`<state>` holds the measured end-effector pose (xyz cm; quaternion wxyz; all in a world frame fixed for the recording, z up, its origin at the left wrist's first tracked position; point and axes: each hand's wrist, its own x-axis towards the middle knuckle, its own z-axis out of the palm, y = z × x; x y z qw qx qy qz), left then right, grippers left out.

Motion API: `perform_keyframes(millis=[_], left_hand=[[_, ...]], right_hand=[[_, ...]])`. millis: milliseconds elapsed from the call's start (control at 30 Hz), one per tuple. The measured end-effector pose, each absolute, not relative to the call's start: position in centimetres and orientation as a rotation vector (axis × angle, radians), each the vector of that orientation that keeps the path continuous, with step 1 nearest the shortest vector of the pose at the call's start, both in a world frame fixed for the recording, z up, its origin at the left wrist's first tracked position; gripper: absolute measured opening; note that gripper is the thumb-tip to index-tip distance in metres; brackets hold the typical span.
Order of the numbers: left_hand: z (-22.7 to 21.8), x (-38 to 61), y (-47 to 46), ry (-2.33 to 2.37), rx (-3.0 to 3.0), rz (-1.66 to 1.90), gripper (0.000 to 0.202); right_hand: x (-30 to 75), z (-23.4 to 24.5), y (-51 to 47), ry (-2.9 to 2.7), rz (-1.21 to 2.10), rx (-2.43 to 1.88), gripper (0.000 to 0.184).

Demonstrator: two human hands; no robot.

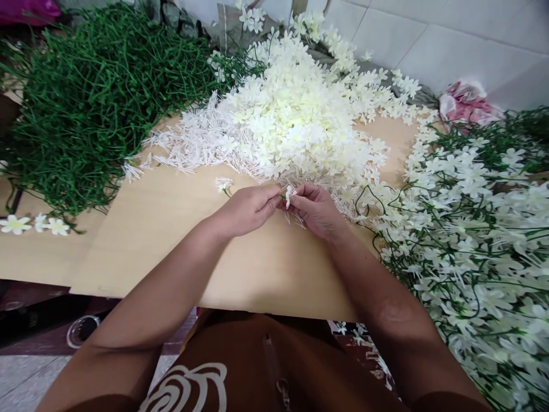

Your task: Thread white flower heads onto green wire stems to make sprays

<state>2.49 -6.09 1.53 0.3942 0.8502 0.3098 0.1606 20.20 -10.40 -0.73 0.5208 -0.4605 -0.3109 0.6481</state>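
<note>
Over the cardboard sheet (pixel 158 229) my two hands meet with fingertips almost touching. My left hand (pixel 253 209) is closed in a pinch on a thin green artificial stem; most of it is hidden in the fingers, and a white blossom (pixel 223 185) shows past the hand on the left. My right hand (pixel 315 209) pinches a small white artificial flower (pixel 289 195) at the stem's other end. Whether the flower is seated on the stem I cannot tell. Just beyond the hands lies a big heap of loose white petals (pixel 300 114), with thin white stamens (pixel 184 140) along its left side.
Green plastic stems (pixel 107 86) are piled at the back left. Stemmed white flowers (pixel 484 257) fill the right side. A few flowers (pixel 15 224) lie at the far left. A pink and white plastic bag (pixel 467 103) rests near the tiled wall (pixel 429 46).
</note>
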Motion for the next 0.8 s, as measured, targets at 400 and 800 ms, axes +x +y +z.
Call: perform_keyframes(millis=[400,800], left_hand=[[1.0,3.0,-6.3,0.757,2.177,0.458,0.031],[0.7,3.7,-6.6,1.019,2.261,0.371,0.030]], right_hand=[[20.3,-0.3,-10.3,-0.708,1.637,-1.093,0.039],[20.0,-0.5,-10.1,-0.784,1.514,-1.193,0.044]])
